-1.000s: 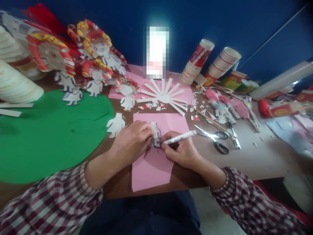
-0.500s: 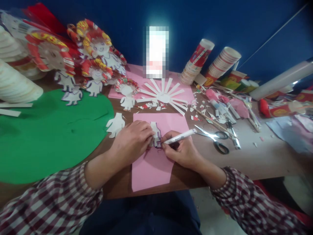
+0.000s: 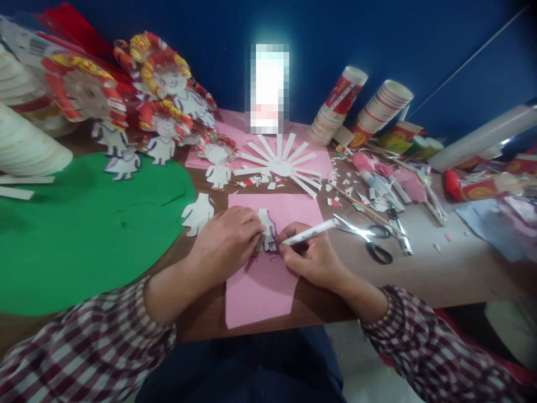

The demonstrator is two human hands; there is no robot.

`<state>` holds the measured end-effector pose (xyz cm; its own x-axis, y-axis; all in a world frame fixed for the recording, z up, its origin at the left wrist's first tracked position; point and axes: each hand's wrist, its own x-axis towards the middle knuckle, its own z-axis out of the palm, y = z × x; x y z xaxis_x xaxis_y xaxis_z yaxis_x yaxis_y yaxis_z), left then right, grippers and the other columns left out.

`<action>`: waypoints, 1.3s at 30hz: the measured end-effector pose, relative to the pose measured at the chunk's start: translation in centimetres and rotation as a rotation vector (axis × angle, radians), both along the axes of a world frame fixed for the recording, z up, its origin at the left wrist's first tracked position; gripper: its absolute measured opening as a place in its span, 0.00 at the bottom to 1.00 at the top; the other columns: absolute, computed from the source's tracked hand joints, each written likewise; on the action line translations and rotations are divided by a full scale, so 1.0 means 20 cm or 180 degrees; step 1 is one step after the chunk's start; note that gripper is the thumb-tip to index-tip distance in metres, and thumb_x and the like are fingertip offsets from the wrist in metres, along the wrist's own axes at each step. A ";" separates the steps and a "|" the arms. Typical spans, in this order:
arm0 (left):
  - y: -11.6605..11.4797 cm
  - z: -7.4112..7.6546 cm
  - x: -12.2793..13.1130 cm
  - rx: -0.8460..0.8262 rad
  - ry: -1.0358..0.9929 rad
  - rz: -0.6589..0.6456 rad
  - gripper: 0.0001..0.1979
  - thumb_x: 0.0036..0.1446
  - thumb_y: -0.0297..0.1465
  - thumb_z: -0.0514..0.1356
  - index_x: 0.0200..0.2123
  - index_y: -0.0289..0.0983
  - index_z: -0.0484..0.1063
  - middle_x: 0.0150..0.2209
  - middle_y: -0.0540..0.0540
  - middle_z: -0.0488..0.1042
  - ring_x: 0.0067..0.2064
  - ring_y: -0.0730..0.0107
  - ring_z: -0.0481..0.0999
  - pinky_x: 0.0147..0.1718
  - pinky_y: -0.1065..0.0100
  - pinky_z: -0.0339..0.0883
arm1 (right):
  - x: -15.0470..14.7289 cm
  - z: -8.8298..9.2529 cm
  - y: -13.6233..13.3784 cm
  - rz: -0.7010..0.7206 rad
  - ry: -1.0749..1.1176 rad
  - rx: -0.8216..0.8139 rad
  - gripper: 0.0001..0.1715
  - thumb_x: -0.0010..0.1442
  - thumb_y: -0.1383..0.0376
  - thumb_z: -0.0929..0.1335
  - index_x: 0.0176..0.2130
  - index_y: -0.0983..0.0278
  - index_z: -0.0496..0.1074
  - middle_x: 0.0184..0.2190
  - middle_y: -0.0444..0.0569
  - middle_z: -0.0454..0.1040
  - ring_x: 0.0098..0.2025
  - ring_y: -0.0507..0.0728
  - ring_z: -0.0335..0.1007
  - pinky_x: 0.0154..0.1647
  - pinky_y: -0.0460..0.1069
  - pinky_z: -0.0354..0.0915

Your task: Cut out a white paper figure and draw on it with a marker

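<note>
A small white paper figure point(image 3: 265, 230) lies on a pink sheet point(image 3: 260, 296), with purple lines along its right edge. The fingers of my left hand point(image 3: 230, 238) are closed together on the figure's left side, pressing it down. My right hand point(image 3: 308, 254) grips a white marker point(image 3: 312, 230), its tip at the figure's lower right edge. Short dark marks show on the pink sheet just below the figure. Left of the sheet, partly beside my left hand, rests another white cutout point(image 3: 198, 212) without a visible outline.
A green round sheet point(image 3: 138, 235) covers the left. Decorated paper figures point(image 3: 161, 143) stand behind it. Further back are a white strip fan point(image 3: 283, 167) and a bright blurred screen point(image 3: 268, 84). Scissors point(image 3: 369, 235), paper scraps, pens and stacked cups point(image 3: 384, 109) occupy the right.
The marker's tip has shifted very slightly along the figure's lower right edge, and the marker lies a little lower. My left hand stays in place.
</note>
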<state>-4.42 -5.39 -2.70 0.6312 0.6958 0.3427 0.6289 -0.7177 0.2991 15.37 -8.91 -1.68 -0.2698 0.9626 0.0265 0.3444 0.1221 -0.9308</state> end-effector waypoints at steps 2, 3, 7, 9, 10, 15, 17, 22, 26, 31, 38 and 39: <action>0.00 0.00 0.00 -0.0008 0.0016 -0.0006 0.08 0.60 0.26 0.54 0.35 0.36 0.74 0.39 0.41 0.73 0.43 0.60 0.71 0.42 0.58 0.69 | 0.00 0.00 0.00 0.0045 -0.0020 -0.0006 0.01 0.53 0.69 0.67 0.31 0.65 0.70 0.24 0.43 0.70 0.23 0.48 0.62 0.21 0.42 0.58; 0.00 0.00 0.00 -0.0019 0.0022 -0.0010 0.08 0.60 0.26 0.54 0.35 0.36 0.74 0.39 0.41 0.73 0.43 0.60 0.71 0.42 0.58 0.69 | 0.00 0.00 0.00 0.0050 -0.0036 -0.0010 0.01 0.53 0.69 0.68 0.31 0.65 0.70 0.24 0.43 0.70 0.23 0.48 0.62 0.21 0.42 0.58; 0.00 0.00 0.00 -0.0063 0.0001 0.0017 0.08 0.60 0.26 0.54 0.36 0.35 0.74 0.39 0.41 0.73 0.44 0.60 0.71 0.43 0.58 0.69 | 0.00 0.00 0.00 -0.0083 -0.0019 -0.0062 0.02 0.52 0.70 0.67 0.31 0.65 0.69 0.23 0.42 0.69 0.22 0.48 0.60 0.20 0.42 0.57; 0.00 0.00 0.00 -0.0052 -0.0006 0.0025 0.08 0.60 0.27 0.54 0.36 0.36 0.74 0.39 0.41 0.73 0.44 0.60 0.72 0.43 0.58 0.68 | 0.00 0.01 0.00 -0.0231 0.0093 -0.0101 0.01 0.51 0.70 0.67 0.30 0.65 0.68 0.21 0.41 0.67 0.21 0.47 0.59 0.19 0.42 0.56; 0.00 0.00 0.00 -0.0041 -0.0010 0.0024 0.08 0.61 0.28 0.54 0.36 0.36 0.74 0.39 0.42 0.74 0.43 0.60 0.72 0.43 0.58 0.68 | 0.00 0.01 0.00 -0.0313 0.0168 -0.0128 0.02 0.51 0.70 0.67 0.29 0.65 0.68 0.20 0.41 0.67 0.20 0.47 0.58 0.19 0.42 0.56; 0.00 0.00 0.00 -0.0052 -0.0042 0.0016 0.09 0.61 0.28 0.53 0.36 0.36 0.74 0.39 0.42 0.74 0.43 0.60 0.72 0.42 0.58 0.68 | 0.02 0.03 0.02 -0.0454 0.0366 -0.0245 0.02 0.51 0.69 0.67 0.28 0.64 0.66 0.19 0.40 0.63 0.19 0.47 0.56 0.18 0.42 0.54; 0.00 0.00 0.00 -0.0074 -0.0061 0.0020 0.09 0.61 0.28 0.53 0.36 0.36 0.74 0.39 0.41 0.74 0.43 0.60 0.72 0.42 0.58 0.68 | 0.02 0.04 0.02 -0.0426 0.0384 -0.0258 0.02 0.51 0.69 0.67 0.28 0.64 0.66 0.19 0.40 0.63 0.19 0.47 0.56 0.18 0.42 0.54; 0.00 0.00 -0.01 -0.0081 -0.0129 0.0010 0.09 0.61 0.27 0.53 0.37 0.36 0.73 0.39 0.41 0.74 0.44 0.60 0.72 0.43 0.58 0.68 | 0.01 0.04 0.03 -0.0453 0.0572 -0.0329 0.04 0.52 0.67 0.67 0.29 0.64 0.66 0.18 0.39 0.64 0.19 0.47 0.56 0.18 0.42 0.54; 0.00 0.00 -0.01 -0.0164 -0.0128 -0.0019 0.09 0.61 0.26 0.53 0.38 0.36 0.73 0.39 0.42 0.74 0.44 0.61 0.72 0.44 0.59 0.68 | 0.01 0.04 0.04 -0.0455 0.0720 -0.0357 0.06 0.51 0.65 0.68 0.29 0.64 0.65 0.18 0.39 0.63 0.19 0.47 0.55 0.18 0.43 0.54; 0.00 0.01 -0.01 -0.0221 -0.0200 -0.0060 0.09 0.60 0.25 0.53 0.38 0.36 0.74 0.40 0.41 0.75 0.45 0.62 0.72 0.45 0.59 0.68 | 0.02 0.03 0.05 -0.0420 0.0743 -0.0303 0.06 0.52 0.64 0.68 0.29 0.64 0.65 0.19 0.39 0.63 0.20 0.48 0.57 0.20 0.43 0.55; 0.01 0.01 -0.01 -0.0134 -0.0315 -0.0114 0.10 0.56 0.23 0.57 0.39 0.37 0.75 0.39 0.42 0.76 0.44 0.63 0.73 0.43 0.59 0.70 | 0.01 0.00 0.04 -0.0170 0.0258 0.0135 0.03 0.53 0.69 0.66 0.33 0.64 0.68 0.23 0.42 0.68 0.25 0.50 0.63 0.25 0.44 0.61; 0.01 0.01 -0.01 -0.0126 -0.0303 -0.0117 0.10 0.55 0.23 0.57 0.39 0.37 0.75 0.39 0.42 0.76 0.44 0.63 0.73 0.43 0.59 0.70 | 0.01 0.00 0.03 -0.0112 0.0184 0.0202 0.04 0.53 0.69 0.66 0.33 0.64 0.68 0.23 0.43 0.69 0.26 0.51 0.64 0.26 0.44 0.62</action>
